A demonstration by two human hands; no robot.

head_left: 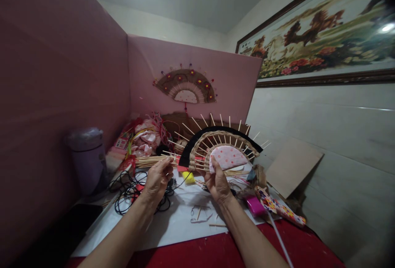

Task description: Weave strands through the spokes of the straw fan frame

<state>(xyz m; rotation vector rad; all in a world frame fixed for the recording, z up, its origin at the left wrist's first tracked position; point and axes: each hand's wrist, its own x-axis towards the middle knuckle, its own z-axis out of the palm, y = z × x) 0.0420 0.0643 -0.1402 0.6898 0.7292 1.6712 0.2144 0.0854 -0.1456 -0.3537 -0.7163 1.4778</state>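
Observation:
A handmade fan (222, 138) is held up over the table, with wooden sticks spreading out past a black band and a woven twine arc. My right hand (218, 182) grips its base, the thumb pressed on the pink dotted half-round (228, 157) and the other fingers behind. My left hand (156, 180) is closed in a pinch beside the fan's left edge, near the stick ends; what lies between its fingertips is too small to make out. Under and beside the left hand, black cord (125, 194) lies in loose loops, one strand running toward the fan.
A finished fan (185, 85) hangs on the pink board behind. Pink cloth (146, 138) and ribbons are heaped at back left, by a lilac lidded container (87, 161). A flowered glue gun (279, 206), magenta roll (254, 206) and cardboard sheet (293, 167) are at right.

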